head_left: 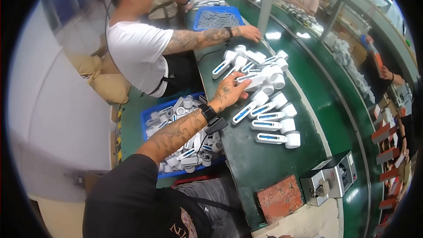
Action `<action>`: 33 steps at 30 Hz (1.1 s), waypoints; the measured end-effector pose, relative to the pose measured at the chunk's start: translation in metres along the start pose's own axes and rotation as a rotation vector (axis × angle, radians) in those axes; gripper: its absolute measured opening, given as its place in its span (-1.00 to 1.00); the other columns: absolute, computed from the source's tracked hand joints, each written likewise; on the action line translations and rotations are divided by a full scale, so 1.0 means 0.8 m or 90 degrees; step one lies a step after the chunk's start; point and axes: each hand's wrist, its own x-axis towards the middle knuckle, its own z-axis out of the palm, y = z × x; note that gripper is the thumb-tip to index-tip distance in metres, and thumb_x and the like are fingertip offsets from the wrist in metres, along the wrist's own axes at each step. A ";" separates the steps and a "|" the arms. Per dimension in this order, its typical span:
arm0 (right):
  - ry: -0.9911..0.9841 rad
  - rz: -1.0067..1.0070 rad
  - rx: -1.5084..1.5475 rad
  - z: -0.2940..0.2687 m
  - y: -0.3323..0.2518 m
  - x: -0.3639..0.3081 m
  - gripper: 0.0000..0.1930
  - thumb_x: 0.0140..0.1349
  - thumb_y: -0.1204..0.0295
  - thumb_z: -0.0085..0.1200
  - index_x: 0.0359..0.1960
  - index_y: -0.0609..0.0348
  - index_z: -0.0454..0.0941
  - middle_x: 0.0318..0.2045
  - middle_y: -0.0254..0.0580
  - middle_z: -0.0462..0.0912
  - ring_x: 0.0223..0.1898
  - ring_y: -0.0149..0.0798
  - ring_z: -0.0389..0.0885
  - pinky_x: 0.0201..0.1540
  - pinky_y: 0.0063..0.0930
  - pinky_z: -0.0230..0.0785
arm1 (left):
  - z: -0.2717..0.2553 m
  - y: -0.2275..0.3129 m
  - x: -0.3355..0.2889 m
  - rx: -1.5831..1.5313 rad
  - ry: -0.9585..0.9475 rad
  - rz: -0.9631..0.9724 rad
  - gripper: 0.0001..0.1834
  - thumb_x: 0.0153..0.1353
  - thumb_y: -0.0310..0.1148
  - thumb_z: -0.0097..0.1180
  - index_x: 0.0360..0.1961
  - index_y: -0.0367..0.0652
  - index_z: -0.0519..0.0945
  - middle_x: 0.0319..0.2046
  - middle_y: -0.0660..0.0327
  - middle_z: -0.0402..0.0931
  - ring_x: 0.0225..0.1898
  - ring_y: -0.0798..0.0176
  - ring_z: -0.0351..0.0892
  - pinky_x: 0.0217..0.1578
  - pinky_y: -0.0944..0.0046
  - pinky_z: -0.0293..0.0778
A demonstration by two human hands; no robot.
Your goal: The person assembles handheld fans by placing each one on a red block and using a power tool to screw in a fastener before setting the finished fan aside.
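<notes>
My left hand (229, 91), with a black watch on its wrist, reaches over the green work table. Its thumb and fingers are closed on a white handheld device (255, 79) with a round head, at the near side of a loose pile. Similar white devices (269, 138) with blue strips in their handles lie fanned out in a row on the nearer side of my hand. Their round heads point right. My right hand does not show clearly enough to make out.
A blue crate (145, 128) full of similar devices stands left of the table (246, 163). Near me lie a worn reddish plate (280, 197) and a metal-and-grey machine (328, 180). A co-worker in white (141, 48) reaches across beyond the pile. A green conveyor (317, 75) runs along the right.
</notes>
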 end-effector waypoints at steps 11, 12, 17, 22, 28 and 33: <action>0.011 -0.016 -0.039 0.003 0.000 0.004 -0.34 0.37 -0.11 0.10 0.00 0.40 0.37 -0.50 -0.08 0.41 -0.55 -0.20 0.41 -0.45 -0.39 0.34 | 0.010 -0.011 0.067 0.290 0.021 0.228 -0.58 0.33 -0.13 0.26 -0.20 -0.40 0.66 -0.48 0.07 0.73 -0.45 0.30 0.77 -0.41 0.34 0.62; 0.016 -0.018 -0.045 0.000 0.001 0.003 -0.34 0.37 -0.11 0.10 0.00 0.40 0.37 -0.50 -0.08 0.41 -0.55 -0.20 0.41 -0.45 -0.39 0.34 | 0.013 -0.009 0.073 0.280 0.011 0.204 -0.55 0.32 -0.09 0.26 -0.22 -0.39 0.66 -0.50 0.07 0.72 -0.47 0.30 0.76 -0.40 0.34 0.62; 0.009 -0.008 -0.022 -0.007 0.000 0.000 -0.39 0.38 -0.09 0.10 0.01 0.33 0.44 -0.49 -0.09 0.45 -0.54 -0.19 0.43 -0.44 -0.39 0.35 | 0.016 0.001 0.088 0.440 0.075 0.229 -0.40 0.27 0.13 0.24 -0.27 -0.35 0.68 -0.60 0.12 0.66 -0.53 0.26 0.72 -0.46 0.27 0.53; 0.017 0.004 -0.032 -0.004 -0.001 0.000 -0.36 0.37 -0.12 0.10 0.01 0.34 0.41 -0.50 -0.11 0.42 -0.53 -0.19 0.43 -0.43 -0.39 0.35 | 0.023 0.005 0.071 0.432 0.042 0.268 -0.40 0.25 0.12 0.26 -0.31 -0.36 0.67 -0.55 0.10 0.67 -0.51 0.26 0.71 -0.44 0.28 0.55; 0.011 0.015 -0.052 0.005 -0.003 0.003 -0.33 0.36 -0.14 0.10 -0.02 0.37 0.37 -0.51 -0.12 0.40 -0.53 -0.20 0.43 -0.43 -0.39 0.37 | 0.009 -0.016 0.088 0.323 0.021 0.178 -0.46 0.30 0.02 0.24 -0.35 -0.39 0.65 -0.54 0.08 0.68 -0.55 0.27 0.71 -0.50 0.33 0.60; 0.016 0.004 -0.058 0.004 -0.003 0.004 -0.34 0.37 -0.14 0.09 -0.04 0.38 0.38 -0.50 -0.11 0.40 -0.52 -0.20 0.44 -0.43 -0.40 0.38 | 0.013 -0.014 0.096 0.479 0.065 0.242 -0.42 0.25 0.09 0.25 -0.25 -0.38 0.66 -0.48 0.03 0.69 -0.43 0.01 0.70 -0.29 0.12 0.61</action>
